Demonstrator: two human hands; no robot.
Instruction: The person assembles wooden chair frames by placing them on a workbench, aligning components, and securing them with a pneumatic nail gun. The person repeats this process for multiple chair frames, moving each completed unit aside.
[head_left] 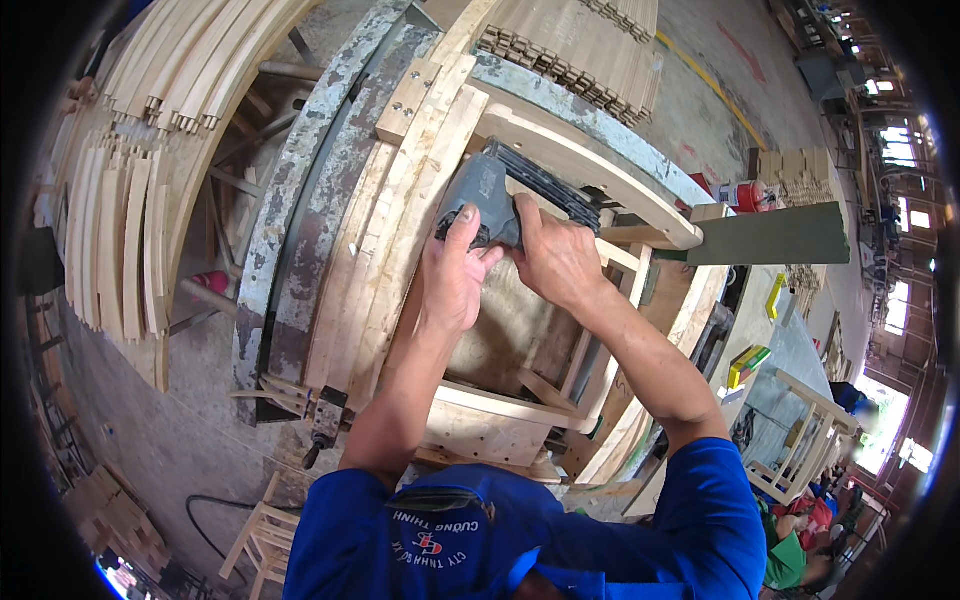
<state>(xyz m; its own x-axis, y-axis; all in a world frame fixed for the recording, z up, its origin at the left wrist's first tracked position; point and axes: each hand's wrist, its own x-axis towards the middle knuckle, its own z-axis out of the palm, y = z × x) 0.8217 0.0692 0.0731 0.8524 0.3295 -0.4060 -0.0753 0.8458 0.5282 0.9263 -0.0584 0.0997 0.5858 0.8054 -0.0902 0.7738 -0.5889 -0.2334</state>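
A grey and black nail gun (pixel 478 192) lies tilted over a pale wooden frame (pixel 590 165). My right hand (pixel 560 255) is closed round the gun's handle, beside its long black magazine. At the gun's left end, my left hand (pixel 455 275) presses its thumb on the body, with its other fingers partly hidden beneath. The frame has a curved rail on the far side and a straight rail (pixel 510 402) on the near side. It rests within a wooden jig (pixel 370 270) on a worn metal-edged bench.
Stacks of curved slats (pixel 120 230) stand at the left. Bundled wooden parts (pixel 570 60) lie at the far side. A green flat board (pixel 780 235) juts out on the right. A lever clamp (pixel 325 425) sits at the bench's near left corner, above a hose on the floor.
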